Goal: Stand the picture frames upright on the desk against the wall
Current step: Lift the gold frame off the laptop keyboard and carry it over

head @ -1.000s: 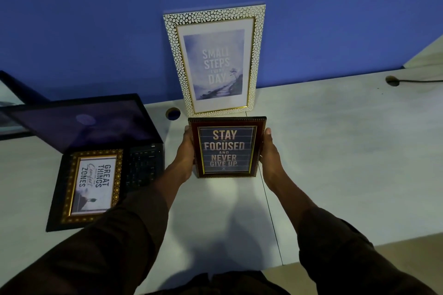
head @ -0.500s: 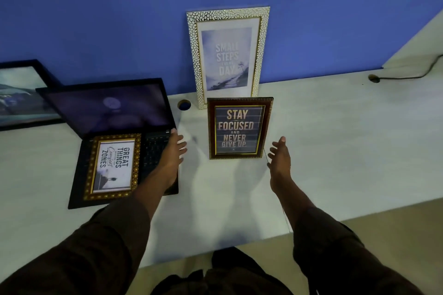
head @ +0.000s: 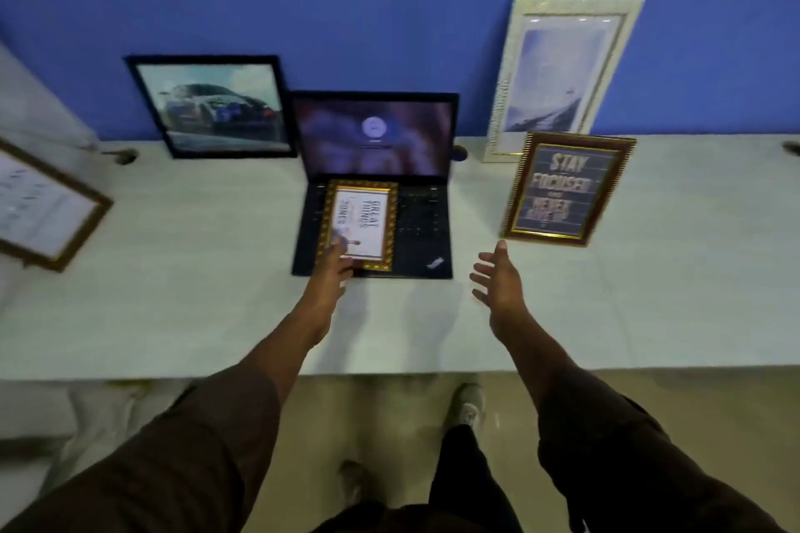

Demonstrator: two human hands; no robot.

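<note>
Now released and upright: red frame. Gold frame flat at 12 o'clock, long axis 12–6, under left hand fingertips; right hand spread, empty.

A white pebbled frame is seen upright at the upper right, with a dark red "STAY FOCUSED" frame stood upright just below it. A black-framed car picture is propped at the upper left. A gold frame lies flat at centre. A brown frame is cut off at the left edge.
</note>
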